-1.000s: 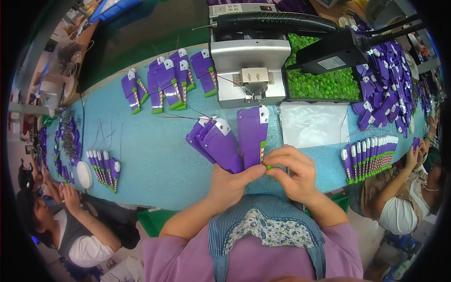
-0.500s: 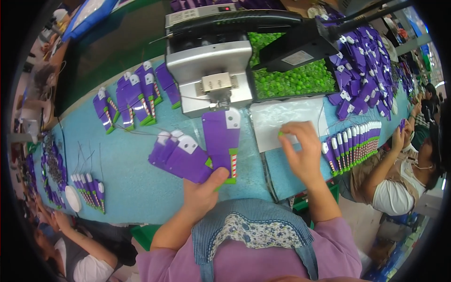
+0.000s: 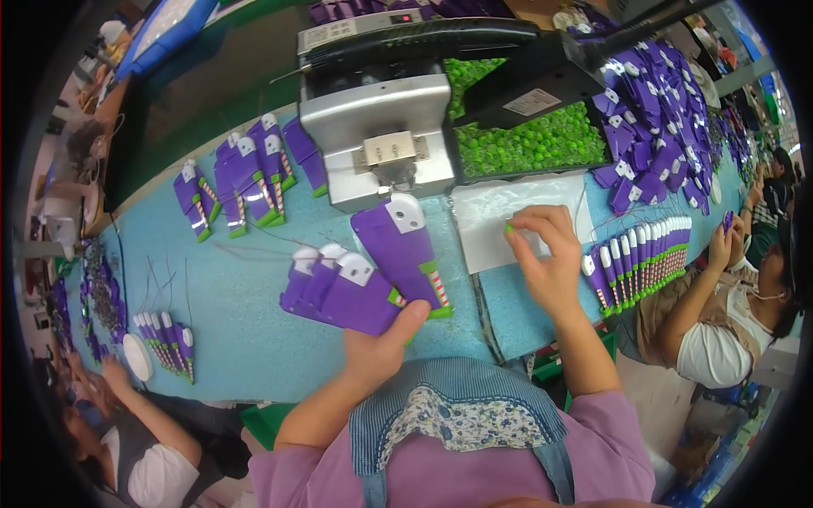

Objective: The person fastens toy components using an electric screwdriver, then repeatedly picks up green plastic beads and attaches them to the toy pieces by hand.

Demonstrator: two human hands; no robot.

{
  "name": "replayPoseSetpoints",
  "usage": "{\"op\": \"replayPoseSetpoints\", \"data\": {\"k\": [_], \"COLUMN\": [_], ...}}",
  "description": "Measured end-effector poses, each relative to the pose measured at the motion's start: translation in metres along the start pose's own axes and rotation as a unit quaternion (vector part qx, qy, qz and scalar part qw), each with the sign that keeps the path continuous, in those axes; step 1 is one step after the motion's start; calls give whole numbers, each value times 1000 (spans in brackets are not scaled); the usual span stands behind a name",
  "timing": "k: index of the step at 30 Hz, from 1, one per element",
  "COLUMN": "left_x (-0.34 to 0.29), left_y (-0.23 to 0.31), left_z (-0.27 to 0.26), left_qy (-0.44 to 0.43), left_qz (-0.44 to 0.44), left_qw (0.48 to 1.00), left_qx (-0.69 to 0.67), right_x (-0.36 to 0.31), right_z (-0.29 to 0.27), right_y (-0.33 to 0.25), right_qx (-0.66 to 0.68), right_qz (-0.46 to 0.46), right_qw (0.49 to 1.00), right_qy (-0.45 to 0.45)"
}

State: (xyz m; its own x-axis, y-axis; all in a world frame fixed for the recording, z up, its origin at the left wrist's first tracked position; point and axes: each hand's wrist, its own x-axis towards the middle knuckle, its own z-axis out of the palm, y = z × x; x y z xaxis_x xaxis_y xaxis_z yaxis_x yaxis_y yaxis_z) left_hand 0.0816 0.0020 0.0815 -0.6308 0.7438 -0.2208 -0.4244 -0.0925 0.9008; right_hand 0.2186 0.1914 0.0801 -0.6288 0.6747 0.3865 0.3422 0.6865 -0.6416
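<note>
Purple toy parts (image 3: 356,284), a fanned stack with white tabs and green-striped ends, are lying on the light-blue worktop (image 3: 237,322), just in front of the grey press machine (image 3: 381,140). Left hand (image 3: 381,347) is gripping the stack's near edge, thumb pressing on top. Behind the machine's right side, a black tray of green pellets (image 3: 533,140) is sitting. White plastic sheet (image 3: 525,216) is lying below it. Right hand (image 3: 546,258) is hovering over that sheet, fingers (image 3: 521,227) pinching closed on one small green pellet (image 3: 509,226).
</note>
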Motion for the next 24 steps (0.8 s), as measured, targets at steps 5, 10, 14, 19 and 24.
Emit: {"op": "replayPoseSetpoints", "data": {"k": [5, 10, 14, 19, 24], "left_x": [1, -2, -4, -7, -8], "left_y": [-5, 10, 13, 2, -5], "left_z": [0, 5, 5, 7, 0], "left_qy": [3, -7, -26, -9, 9], "left_qz": [145, 117, 113, 144, 127], "left_qw": [967, 975, 975, 968, 971], "left_qx": [208, 187, 192, 206, 202], "right_x": [-17, -21, -26, -34, -32], "right_z": [0, 8, 10, 18, 19], "right_y": [-37, -51, -53, -51, -54], "right_qx": [373, 407, 321, 357, 372], "right_qz": [103, 113, 39, 68, 88], "right_qw": [916, 895, 936, 922, 910], "right_qy": [-106, -142, -139, -134, -158]}}
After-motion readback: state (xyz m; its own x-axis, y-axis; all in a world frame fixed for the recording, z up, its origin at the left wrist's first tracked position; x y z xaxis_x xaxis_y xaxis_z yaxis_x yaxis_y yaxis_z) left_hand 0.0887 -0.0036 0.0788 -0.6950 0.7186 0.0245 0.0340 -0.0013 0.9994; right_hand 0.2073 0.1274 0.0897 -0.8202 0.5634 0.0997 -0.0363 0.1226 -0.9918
